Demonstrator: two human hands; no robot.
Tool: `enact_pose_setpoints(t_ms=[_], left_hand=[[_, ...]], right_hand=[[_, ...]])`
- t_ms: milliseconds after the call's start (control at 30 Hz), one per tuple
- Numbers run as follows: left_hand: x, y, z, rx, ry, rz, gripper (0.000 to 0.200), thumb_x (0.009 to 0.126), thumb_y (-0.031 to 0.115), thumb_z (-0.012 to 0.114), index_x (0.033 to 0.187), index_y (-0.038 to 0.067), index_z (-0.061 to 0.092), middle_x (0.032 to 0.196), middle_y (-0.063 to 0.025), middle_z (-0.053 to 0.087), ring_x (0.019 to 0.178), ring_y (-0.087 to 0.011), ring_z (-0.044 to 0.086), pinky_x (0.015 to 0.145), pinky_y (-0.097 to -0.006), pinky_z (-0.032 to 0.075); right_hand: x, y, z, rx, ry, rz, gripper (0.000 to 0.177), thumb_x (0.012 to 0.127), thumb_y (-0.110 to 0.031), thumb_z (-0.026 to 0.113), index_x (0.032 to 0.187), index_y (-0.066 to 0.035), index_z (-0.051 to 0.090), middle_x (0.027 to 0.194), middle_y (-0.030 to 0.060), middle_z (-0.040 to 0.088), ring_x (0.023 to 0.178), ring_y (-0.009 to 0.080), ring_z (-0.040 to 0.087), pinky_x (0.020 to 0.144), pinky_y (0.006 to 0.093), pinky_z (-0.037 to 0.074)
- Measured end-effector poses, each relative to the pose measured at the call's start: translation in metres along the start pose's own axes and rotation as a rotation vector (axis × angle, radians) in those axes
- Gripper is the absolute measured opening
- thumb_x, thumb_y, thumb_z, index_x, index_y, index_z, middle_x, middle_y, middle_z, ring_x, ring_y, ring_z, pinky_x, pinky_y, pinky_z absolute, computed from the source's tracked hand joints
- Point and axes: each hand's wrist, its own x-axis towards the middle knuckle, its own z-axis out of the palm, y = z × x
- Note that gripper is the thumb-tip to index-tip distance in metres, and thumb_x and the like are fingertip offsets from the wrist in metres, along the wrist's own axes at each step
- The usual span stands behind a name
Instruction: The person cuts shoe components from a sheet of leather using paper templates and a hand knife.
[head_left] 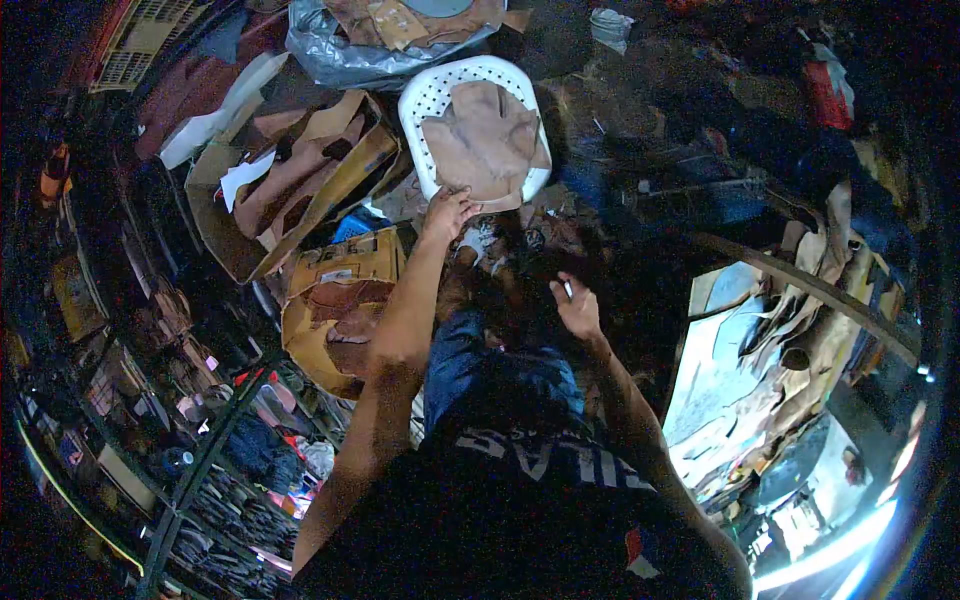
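Observation:
A brown piece of leather (487,140) with an uneven outline lies on a white plastic stool seat (413,105) dotted with holes. At the near edge of that leather is my left hand (452,213), fingers closed on its rim. Lower and to the right, my right hand (577,308) is held in the air, apart from the stool. A short white stick (568,289), perhaps chalk or a pen, pokes out between its closed fingers; most of it is hidden.
Left of the stool stands a cardboard box (215,220) of leather scraps, with another carton (300,340) below it. A grey plastic bag (340,65) with more pieces sits behind. On the right, hides (800,340) lie beside a wooden beam (820,290).

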Motion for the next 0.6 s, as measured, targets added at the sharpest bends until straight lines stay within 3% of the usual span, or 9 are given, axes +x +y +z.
enact_pose_setpoints(t_ms=[67,167,267,333,367,433,500,567,600], left_hand=[[-0.003,0.002,0.0,0.01,0.003,-0.032,0.04,0.086,-0.002,0.065,0.119,0.009,0.045,0.107,-0.0115,0.058,0.094,-0.0304,0.063,0.076,-0.0441,0.06],[-0.015,0.005,0.013,0.004,0.058,0.005,0.038,0.087,-0.001,0.066,0.117,0.008,0.045,0.11,-0.0111,0.057,0.096,-0.0313,0.062,0.077,-0.0439,0.06],[-0.025,0.004,0.027,-0.028,0.024,0.022,0.026,0.086,0.004,0.069,0.104,0.01,0.051,0.102,-0.0109,0.06,0.084,-0.026,0.065,0.072,-0.039,0.061],[-0.026,0.001,0.034,-0.052,0.018,-0.002,0.03,0.085,0.002,0.069,0.107,0.012,0.05,0.106,-0.0084,0.059,0.09,-0.0268,0.063,0.077,-0.0416,0.06],[-0.031,0.002,0.04,-0.071,-0.003,-0.002,0.039,0.087,-0.002,0.064,0.118,0.011,0.043,0.118,-0.0099,0.054,0.107,-0.031,0.059,0.088,-0.0454,0.057],[-0.034,-0.004,0.049,-0.134,0.015,0.029,0.044,0.088,-0.002,0.063,0.125,0.012,0.042,0.119,-0.0094,0.054,0.11,-0.0304,0.058,0.092,-0.044,0.055],[-0.029,-0.01,0.051,-0.137,0.015,0.037,0.047,0.089,-0.001,0.062,0.129,0.012,0.042,0.121,-0.0104,0.054,0.114,-0.0297,0.056,0.094,-0.0436,0.054],[-0.019,-0.018,0.048,-0.118,0.038,0.043,0.048,0.09,-0.001,0.061,0.131,0.011,0.04,0.121,-0.0108,0.054,0.115,-0.0307,0.055,0.094,-0.0451,0.053],[-0.029,-0.011,0.058,-0.136,0.127,0.025,0.044,0.089,-0.002,0.061,0.129,0.01,0.047,0.126,-0.0121,0.055,0.115,-0.0297,0.056,0.095,-0.0448,0.052]], right_hand=[[-0.01,-0.017,-0.003,-0.32,-0.078,0.072,0.041,0.091,-0.037,0.063,0.117,-0.005,0.064,0.101,0.0215,0.068,0.095,0.0379,0.066,0.08,0.0395,0.052],[-0.015,-0.009,0.002,-0.379,-0.103,0.05,0.043,0.092,-0.039,0.061,0.119,-0.006,0.063,0.102,0.0222,0.068,0.095,0.0393,0.066,0.079,0.0415,0.052],[-0.02,-0.003,0.005,-0.386,-0.12,0.053,0.043,0.092,-0.04,0.06,0.12,-0.007,0.062,0.103,0.0218,0.068,0.097,0.04,0.065,0.079,0.043,0.053],[-0.021,0.007,0.005,-0.4,-0.106,0.026,0.043,0.092,-0.04,0.059,0.12,-0.008,0.062,0.103,0.0215,0.068,0.097,0.0399,0.065,0.078,0.0426,0.053],[-0.022,0.006,0.003,-0.403,-0.169,0.072,0.042,0.093,-0.04,0.059,0.121,-0.008,0.062,0.103,0.0209,0.068,0.096,0.0396,0.065,0.077,0.0424,0.053],[-0.028,0.008,0.003,-0.386,-0.219,0.119,0.042,0.093,-0.04,0.058,0.121,-0.009,0.062,0.104,0.0203,0.068,0.095,0.0392,0.066,0.077,0.0423,0.054],[-0.037,0.019,0.004,-0.337,-0.154,-0.002,0.041,0.094,-0.039,0.056,0.121,-0.009,0.062,0.103,0.0195,0.068,0.089,0.0385,0.067,0.074,0.0418,0.054],[-0.037,0.084,0.017,-0.222,-0.14,-0.085,0.04,0.094,-0.038,0.057,0.121,-0.009,0.062,0.103,0.0195,0.068,0.088,0.0379,0.067,0.073,0.0425,0.054],[-0.037,0.107,0.024,-0.117,-0.132,-0.174,0.04,0.094,-0.037,0.057,0.121,-0.009,0.062,0.103,0.0195,0.068,0.088,0.0373,0.067,0.073,0.0433,0.054]])
